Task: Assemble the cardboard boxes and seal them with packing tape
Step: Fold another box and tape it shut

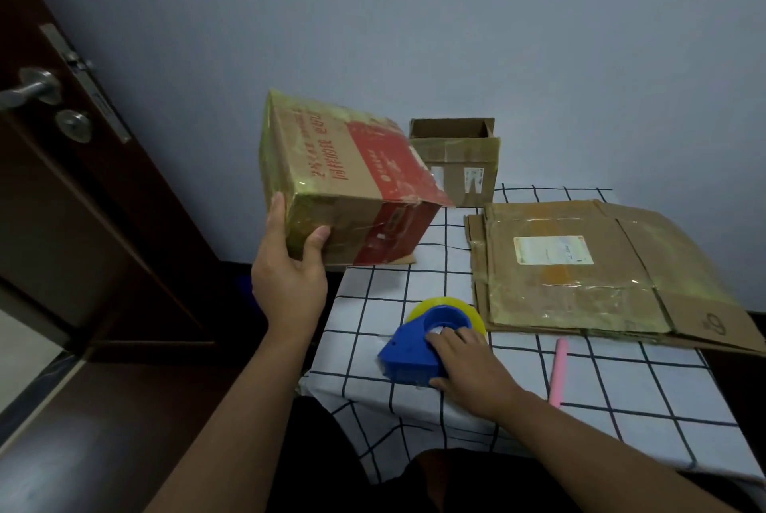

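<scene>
Red-printed box (352, 181) held tilted over desk (621, 400) edge, corner gripped by left hand (290, 264); right hand (468, 363) clasping blue tape dispenser (414, 351) on desk; advisable: set box flat, press flaps closed before taping seam.

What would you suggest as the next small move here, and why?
Probably lift the blue tape dispenser toward the red-printed box. The right hand already grips the dispenser on the checked cloth, while the left hand holds the box tilted, one corner on the table.
</scene>
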